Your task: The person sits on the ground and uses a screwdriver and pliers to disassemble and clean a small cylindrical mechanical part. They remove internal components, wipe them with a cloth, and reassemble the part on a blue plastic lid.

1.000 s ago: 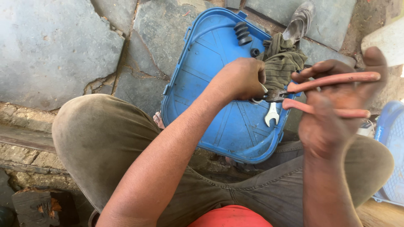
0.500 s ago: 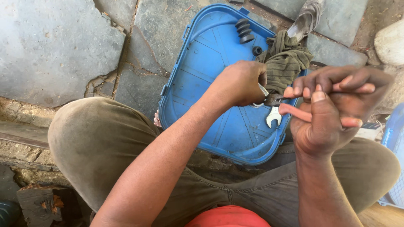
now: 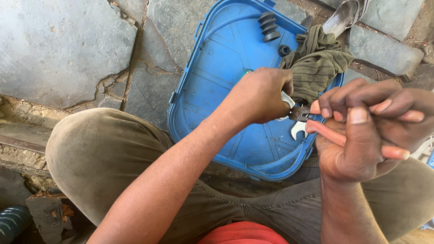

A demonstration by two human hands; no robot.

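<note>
Here, right hand [image 3: 361,135] clenches pliers [image 3: 343,138]; left hand [image 3: 260,95] grips spanner [image 3: 298,129] over tray edge [image 3: 181,90].

Left hand [image 3: 260,95] fisted, fingers curled; right hand [image 3: 361,131] clenched.

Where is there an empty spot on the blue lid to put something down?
The blue lid is bare on its left half, beside the left hand. The top right is crowded: rubber boot, rag, wrench.
</note>
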